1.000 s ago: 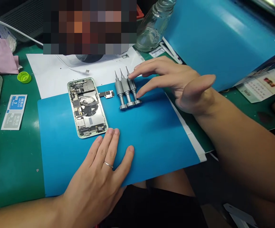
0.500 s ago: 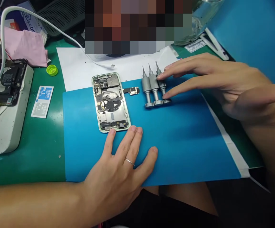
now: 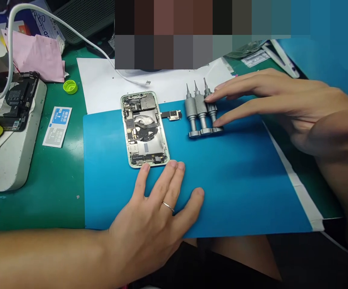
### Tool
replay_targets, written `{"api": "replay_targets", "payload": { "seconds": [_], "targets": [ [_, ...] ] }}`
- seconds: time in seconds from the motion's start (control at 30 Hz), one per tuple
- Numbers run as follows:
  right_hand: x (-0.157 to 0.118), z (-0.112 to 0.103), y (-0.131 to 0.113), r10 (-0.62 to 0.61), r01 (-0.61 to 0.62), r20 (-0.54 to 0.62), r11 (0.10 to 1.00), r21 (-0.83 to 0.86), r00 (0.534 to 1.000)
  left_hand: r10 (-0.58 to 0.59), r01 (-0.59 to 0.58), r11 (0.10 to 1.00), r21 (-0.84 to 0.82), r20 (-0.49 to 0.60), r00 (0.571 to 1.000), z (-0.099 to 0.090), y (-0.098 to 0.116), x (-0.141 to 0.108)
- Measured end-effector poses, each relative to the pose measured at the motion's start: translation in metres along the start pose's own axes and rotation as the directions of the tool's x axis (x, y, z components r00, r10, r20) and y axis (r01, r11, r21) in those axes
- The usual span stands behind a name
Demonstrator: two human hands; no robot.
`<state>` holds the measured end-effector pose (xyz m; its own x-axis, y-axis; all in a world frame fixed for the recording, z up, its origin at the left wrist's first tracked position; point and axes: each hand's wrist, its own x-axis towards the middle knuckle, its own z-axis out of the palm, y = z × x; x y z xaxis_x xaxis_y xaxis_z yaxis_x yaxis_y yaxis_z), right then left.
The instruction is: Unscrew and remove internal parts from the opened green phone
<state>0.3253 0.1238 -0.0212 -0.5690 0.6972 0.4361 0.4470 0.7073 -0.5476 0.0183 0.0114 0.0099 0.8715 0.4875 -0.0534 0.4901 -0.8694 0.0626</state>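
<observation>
An opened phone [image 3: 157, 138] lies on the blue mat [image 3: 237, 192], its circuit boards and round coil area exposed. From its right side a small part on a flex cable [image 3: 174, 115] sticks out. My left hand [image 3: 158, 204] rests flat on the mat, fingers spread, with fingertips at the phone's lower edge. Three grey precision screwdrivers [image 3: 202, 110] lie side by side to the right, tips pointing away. My right hand [image 3: 270, 96] has its fingers stretched out, two fingertips touching the rightmost screwdriver without gripping it.
White paper [image 3: 101, 84] lies under the mat's far side, with a white cable [image 3: 56, 22] arching over it. On the left are a green cap [image 3: 70, 86], a small printed card [image 3: 57, 126], a pink cloth [image 3: 35, 60] and a white box [image 3: 20, 160] bearing black phone parts.
The whole view has shifted slightly, so most things sit a little further right. Both hands keep the same pose beside the phone and screwdrivers.
</observation>
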Motion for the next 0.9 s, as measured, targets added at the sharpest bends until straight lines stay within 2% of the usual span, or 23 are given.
{"api": "replay_targets", "payload": {
  "seconds": [0.4,0.63,0.8,0.9],
  "targets": [
    [0.006,-0.008,-0.01,0.041,-0.042,0.066,0.999,0.009,0.997,-0.007,0.007,1.0,0.01,-0.016,1.0,0.004,-0.001,-0.001],
    [0.005,-0.008,-0.013,0.082,-0.083,0.046,0.997,0.009,0.996,-0.007,0.007,1.0,0.009,-0.017,1.0,0.004,-0.001,-0.001],
    [0.009,-0.01,-0.018,0.04,-0.032,0.057,0.991,-0.131,0.998,-0.008,0.008,1.0,0.01,-0.008,1.0,0.003,-0.001,-0.002],
    [0.01,-0.01,-0.016,0.067,-0.057,0.033,0.966,-0.254,0.997,-0.016,0.016,1.0,0.014,-0.006,1.0,0.003,-0.001,-0.002]
  ]
}}
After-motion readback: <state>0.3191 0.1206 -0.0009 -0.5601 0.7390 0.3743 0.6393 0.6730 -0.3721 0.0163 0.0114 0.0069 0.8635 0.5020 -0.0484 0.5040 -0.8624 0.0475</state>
